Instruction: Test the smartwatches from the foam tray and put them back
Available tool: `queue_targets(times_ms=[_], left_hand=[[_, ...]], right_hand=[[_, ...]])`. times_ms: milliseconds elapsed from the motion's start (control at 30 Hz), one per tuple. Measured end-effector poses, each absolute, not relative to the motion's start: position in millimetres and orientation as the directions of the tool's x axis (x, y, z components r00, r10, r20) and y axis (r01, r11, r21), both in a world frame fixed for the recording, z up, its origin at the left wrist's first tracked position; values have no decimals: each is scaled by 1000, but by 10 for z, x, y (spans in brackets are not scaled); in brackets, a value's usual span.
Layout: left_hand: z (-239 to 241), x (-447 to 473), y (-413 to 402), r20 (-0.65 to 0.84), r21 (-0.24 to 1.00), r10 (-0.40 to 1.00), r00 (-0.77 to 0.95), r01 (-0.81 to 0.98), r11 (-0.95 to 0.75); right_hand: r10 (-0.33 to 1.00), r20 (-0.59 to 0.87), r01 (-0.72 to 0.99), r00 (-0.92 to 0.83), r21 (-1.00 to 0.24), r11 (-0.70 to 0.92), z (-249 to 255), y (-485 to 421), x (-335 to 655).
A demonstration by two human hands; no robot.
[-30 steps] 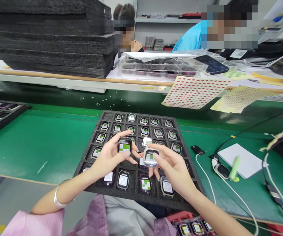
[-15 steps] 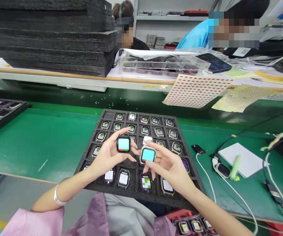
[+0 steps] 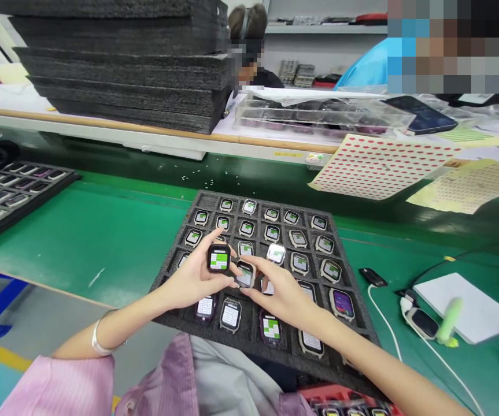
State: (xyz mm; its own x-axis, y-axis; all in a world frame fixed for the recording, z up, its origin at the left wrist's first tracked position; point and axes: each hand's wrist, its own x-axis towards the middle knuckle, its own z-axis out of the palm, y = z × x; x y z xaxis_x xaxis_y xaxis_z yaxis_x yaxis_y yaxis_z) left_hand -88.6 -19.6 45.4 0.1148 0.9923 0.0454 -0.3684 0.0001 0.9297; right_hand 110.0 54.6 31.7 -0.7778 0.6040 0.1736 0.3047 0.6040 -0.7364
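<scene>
A black foam tray with several small smartwatch bodies in its pockets lies on the green mat in front of me. My left hand is closed on a dark watch body with a lit green-and-white screen, held just above the tray. My right hand reaches over the tray's middle, its fingertips pinched on a pale watch body low at a pocket. Watches with white keypad screens sit in the near row.
A second tray of watches lies far left. A tall stack of black foam sheets and a clear plastic box stand on the far bench, where two other people sit. Red-dot sticker sheet, white pad, cabled watch at right.
My right hand has lowered its pale watch toward a tray pocket. Both watch screens turned solid blue, and the left one is green-and-white again. My view has shifted left.
</scene>
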Motion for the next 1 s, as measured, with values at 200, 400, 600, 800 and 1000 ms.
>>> queue_targets(times_ms=[200, 400, 600, 800, 1000], left_hand=[[281, -1087, -224, 30, 999, 989, 148, 33, -35], [68, -1283, -126, 175, 650, 948, 267, 691, -315], [125, -1279, -97, 181, 445, 908, 377, 792, -418], [302, -902, 27, 188, 275, 822, 537, 775, -569], [312, -315, 247, 109, 24, 764, 636, 767, -642]], right_hand=[[476, 182, 349, -860, -470, 811, 141, 628, 973], [496, 214, 363, -842, -456, 813, 165, 626, 1101], [534, 166, 442, -829, -390, 808, 315, 662, 1387], [543, -18, 538, -839, -173, 825, 509, 704, 1826], [595, -32, 596, -803, -23, 803, 456, 710, 2112]])
